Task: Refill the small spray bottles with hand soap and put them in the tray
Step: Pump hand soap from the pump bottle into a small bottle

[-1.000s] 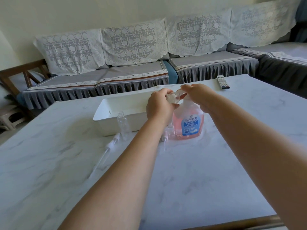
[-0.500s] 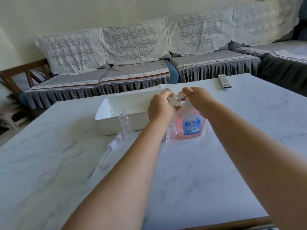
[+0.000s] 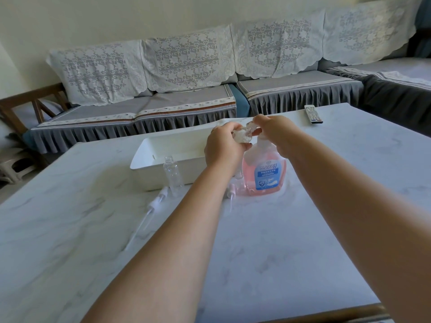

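1. One sofa [image 3: 186,94], grey, draped with lace covers, runs along the far wall.
2. One marble-look table [image 3: 279,241] carries everything else.
3. One white tray [image 3: 149,166], rectangular, its long axis running left to right, sits just behind the bottles.
4. One hand soap bottle [image 3: 265,176], pink liquid, blue label, stands upright beside the tray's right end.
5. Two hands are raised together above the soap bottle's top.
6. Left hand [image 3: 224,150]: fingers curled round a small clear bottle [image 3: 242,135], held tipped off upright at the pump's height. Which way its mouth points I cannot tell.
7. Right hand [image 3: 277,134]: fingers curled down over the soap bottle's pump head [image 3: 253,125], gripping it, close against the small clear bottle.
8. One remote control [image 3: 313,114] lies near the table's far edge, well apart from the rest.
9. One empty spray bottle [image 3: 173,176], uncapped, stands upright, neck up, touching or just in front of the tray's near wall.
10. Two spray tops lie flat on the table: one spray top [image 3: 156,200] left of the empty bottle, its tube trailing toward the camera; a second spray top [image 3: 232,190] lies just left of the soap bottle, partly hidden by the left forearm.
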